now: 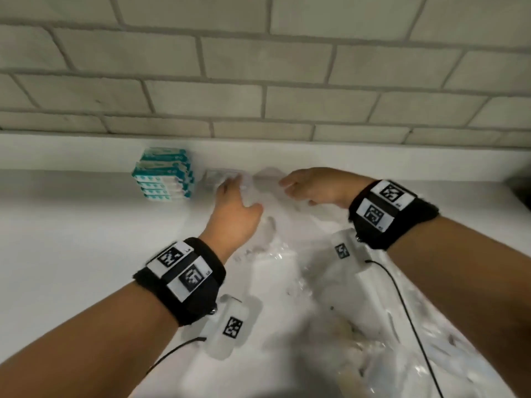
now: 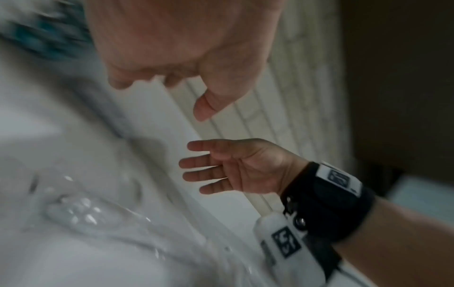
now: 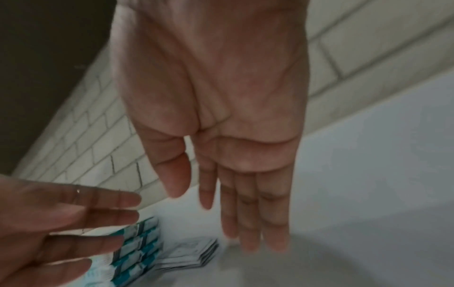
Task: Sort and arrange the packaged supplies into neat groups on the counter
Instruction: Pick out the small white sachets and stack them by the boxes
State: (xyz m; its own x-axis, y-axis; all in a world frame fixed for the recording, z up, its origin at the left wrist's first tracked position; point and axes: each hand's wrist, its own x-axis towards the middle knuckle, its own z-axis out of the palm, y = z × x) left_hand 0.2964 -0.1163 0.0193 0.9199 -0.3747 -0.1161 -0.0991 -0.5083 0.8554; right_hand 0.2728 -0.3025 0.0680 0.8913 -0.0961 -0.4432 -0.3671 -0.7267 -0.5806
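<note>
While the stack of teal-and-white boxed packets (image 1: 163, 175) already stands squared against the pale brick wall (image 1: 258, 67), a low pile of flat clear-wrapped packets (image 3: 194, 254) lies just right of it, so two groups look formed. Right of that stack both hands hover with fingers spread, holding nothing: the left hand (image 1: 234, 214) nearest, the right hand (image 1: 313, 186) beyond. Loose clear plastic packaging (image 1: 359, 326) nearer the person remains unsorted.

No words or numbers can be read here. The teal and white packs (image 1: 163, 174) near the back edge of the counter (image 1: 71, 239) have print, but it is too blurry. The wristbands (image 1: 184, 278) show only black-and-white square codes.
</note>
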